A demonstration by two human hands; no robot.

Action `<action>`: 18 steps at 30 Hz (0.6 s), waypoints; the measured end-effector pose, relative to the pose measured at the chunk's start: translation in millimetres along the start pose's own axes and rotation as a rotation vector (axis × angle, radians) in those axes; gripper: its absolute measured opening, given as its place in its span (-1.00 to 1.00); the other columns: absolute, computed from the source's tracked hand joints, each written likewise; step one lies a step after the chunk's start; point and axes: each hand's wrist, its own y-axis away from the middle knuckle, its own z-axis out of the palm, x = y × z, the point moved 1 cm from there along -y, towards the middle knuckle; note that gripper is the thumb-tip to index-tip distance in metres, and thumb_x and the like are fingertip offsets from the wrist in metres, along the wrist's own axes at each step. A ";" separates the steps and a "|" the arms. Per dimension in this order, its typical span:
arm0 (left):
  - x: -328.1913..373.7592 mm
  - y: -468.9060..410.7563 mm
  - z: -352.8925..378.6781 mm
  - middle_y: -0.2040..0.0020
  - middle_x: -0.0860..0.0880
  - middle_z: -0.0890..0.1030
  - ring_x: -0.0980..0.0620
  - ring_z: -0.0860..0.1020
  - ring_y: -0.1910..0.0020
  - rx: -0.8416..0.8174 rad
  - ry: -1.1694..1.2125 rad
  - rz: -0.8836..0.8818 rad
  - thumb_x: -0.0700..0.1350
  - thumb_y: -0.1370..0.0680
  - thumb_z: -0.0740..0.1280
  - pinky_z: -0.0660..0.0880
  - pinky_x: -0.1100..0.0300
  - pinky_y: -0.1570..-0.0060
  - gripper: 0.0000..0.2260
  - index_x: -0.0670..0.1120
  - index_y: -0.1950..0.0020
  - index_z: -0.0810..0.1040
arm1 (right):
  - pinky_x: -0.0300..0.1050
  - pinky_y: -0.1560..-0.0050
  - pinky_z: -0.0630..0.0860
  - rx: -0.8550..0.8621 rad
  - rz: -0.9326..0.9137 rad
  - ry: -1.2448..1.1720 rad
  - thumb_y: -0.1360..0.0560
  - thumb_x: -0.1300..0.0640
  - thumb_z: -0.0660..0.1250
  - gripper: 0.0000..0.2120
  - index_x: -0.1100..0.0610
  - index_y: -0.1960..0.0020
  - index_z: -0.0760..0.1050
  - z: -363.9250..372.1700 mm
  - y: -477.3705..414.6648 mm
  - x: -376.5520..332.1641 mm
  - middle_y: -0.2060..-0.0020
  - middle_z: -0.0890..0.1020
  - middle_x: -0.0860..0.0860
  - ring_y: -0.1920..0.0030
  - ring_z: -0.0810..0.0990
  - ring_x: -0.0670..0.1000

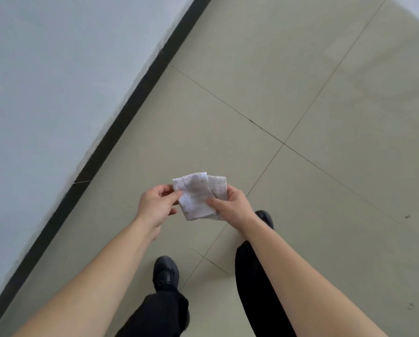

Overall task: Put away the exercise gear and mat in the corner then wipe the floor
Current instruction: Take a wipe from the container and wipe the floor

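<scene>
The tiled floor (325, 117) spreads beneath the cloth (196, 198). A wall (45, 81) with black skirting (121, 122) runs left of the cloth, and black shoes (166, 273) stand below it. The left hand (155, 205) pinches the cloth's left edge. The right hand (235, 207) grips its right side.

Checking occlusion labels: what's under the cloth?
Floor tile; the cloth is held above it by left hand and right hand. Tile directly below and fingers behind it are covered.
</scene>
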 end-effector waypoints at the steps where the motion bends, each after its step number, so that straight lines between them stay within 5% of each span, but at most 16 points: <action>1: -0.7 -14.1 10.1 0.01 -0.12 0.70 0.02 0.65 0.11 0.008 0.007 0.008 -0.19 -0.52 0.43 0.53 0.08 0.11 -0.91 -0.12 -0.01 0.63 | -0.14 0.07 0.66 -0.013 -0.002 0.014 -0.46 0.32 0.38 -0.77 0.07 -0.04 0.63 -7.9 -16.1 -2.5 0.06 0.74 0.03 0.06 0.72 -0.02; 6: -14.1 -101.5 52.4 0.06 -0.12 0.70 -0.02 0.63 0.13 0.077 -0.013 0.103 -0.16 -0.52 0.40 0.59 0.00 0.12 -0.98 -0.05 0.09 0.62 | -0.23 0.27 0.59 0.050 -0.017 0.070 -0.37 0.20 0.59 -0.73 0.10 -0.01 0.60 -27.2 -108.7 -1.9 0.13 0.74 0.01 0.19 0.70 -0.07; 10: -36.2 -183.1 62.3 0.11 -0.01 0.68 0.05 0.62 0.14 0.117 -0.048 0.240 -0.10 -0.53 0.39 0.55 0.10 0.10 -0.96 -0.04 0.06 0.63 | -0.16 0.29 0.48 0.000 0.015 0.070 -0.39 0.21 0.52 -0.83 0.17 0.10 0.56 -22.1 -193.4 12.2 0.30 0.62 0.02 0.33 0.57 0.01; 14: -63.5 -265.4 52.8 -0.25 -0.05 0.55 -0.05 0.52 -0.22 0.185 -0.657 0.497 -0.06 -0.58 0.30 0.43 0.12 -0.17 -0.75 -0.07 -0.23 0.57 | -0.12 0.20 0.43 0.159 -0.057 0.172 -0.40 0.16 0.40 -0.81 0.27 0.07 0.57 -11.3 -278.8 15.1 0.27 0.54 0.02 0.25 0.50 0.02; 18: -85.3 -329.2 51.6 -0.51 -0.14 0.32 -0.16 0.31 -0.45 0.196 -1.083 0.643 -0.02 -0.58 0.24 0.36 -0.04 -0.31 -0.61 -0.05 -0.40 0.45 | -0.17 0.26 0.43 0.377 -0.328 0.331 -0.56 0.12 0.27 -0.86 -0.02 0.16 0.53 -14.6 -345.1 -13.5 0.30 0.56 -0.12 0.27 0.52 -0.04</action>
